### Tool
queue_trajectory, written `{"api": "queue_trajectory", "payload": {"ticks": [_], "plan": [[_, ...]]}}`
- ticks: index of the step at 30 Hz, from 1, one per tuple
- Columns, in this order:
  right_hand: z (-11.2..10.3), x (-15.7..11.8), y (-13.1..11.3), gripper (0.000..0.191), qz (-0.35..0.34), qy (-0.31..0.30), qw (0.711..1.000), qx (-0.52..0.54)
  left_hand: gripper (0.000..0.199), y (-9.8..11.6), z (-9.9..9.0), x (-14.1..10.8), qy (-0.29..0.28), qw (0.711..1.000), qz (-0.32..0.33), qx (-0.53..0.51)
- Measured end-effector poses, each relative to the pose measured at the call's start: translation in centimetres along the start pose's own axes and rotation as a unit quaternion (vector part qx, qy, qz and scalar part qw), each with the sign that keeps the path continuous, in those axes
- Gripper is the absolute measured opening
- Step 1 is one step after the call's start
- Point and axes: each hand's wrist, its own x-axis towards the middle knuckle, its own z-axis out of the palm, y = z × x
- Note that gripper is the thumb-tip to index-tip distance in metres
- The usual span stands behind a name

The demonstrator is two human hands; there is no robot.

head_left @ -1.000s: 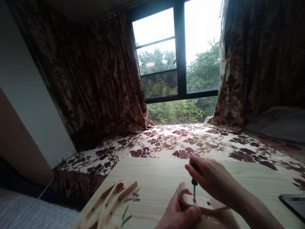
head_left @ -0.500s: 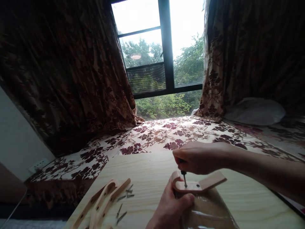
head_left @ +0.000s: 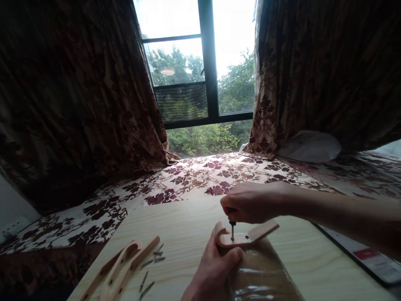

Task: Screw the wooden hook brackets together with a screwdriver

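My right hand (head_left: 250,202) is closed round the handle of a screwdriver (head_left: 232,230), which stands upright with its tip at a hole in a curved wooden hook (head_left: 234,240). A second, dark hole shows beside it. With my left hand (head_left: 216,263) I grip the hook's curled end, fingers behind and thumb in front. Beneath the hook is a brown block wrapped in clear plastic (head_left: 260,269). More wooden hooks (head_left: 125,267) lie at the left of the pale wooden board (head_left: 178,221), with several screws (head_left: 147,288) beside them.
A flower-patterned cloth (head_left: 200,177) covers the surface beyond the board, below a window (head_left: 213,62) between dark curtains (head_left: 78,83). On the right, a flat object with a red label (head_left: 366,253) lies beside the board. A white bundle (head_left: 310,146) sits at the back right.
The whole view has shifted, so the hands, hook and board appear further left. More of the flat object at the right shows. Both hands keep their grips.
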Motion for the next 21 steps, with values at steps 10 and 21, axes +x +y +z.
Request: {"api": "queue_trajectory", "payload": {"ticks": [10, 21], "plan": [[0.1, 0.4, -1.5, 0.017, 0.053, 0.024, 0.998, -0.027, 0.048, 0.3, -0.2, 0.1, 0.012, 0.999, 0.014, 0.034], [1.0, -0.1, -1.0, 0.017, 0.039, 0.051, 0.998, -0.001, 0.043, -0.8, -0.6, 0.4, 0.01, 0.998, 0.025, 0.053]]}}
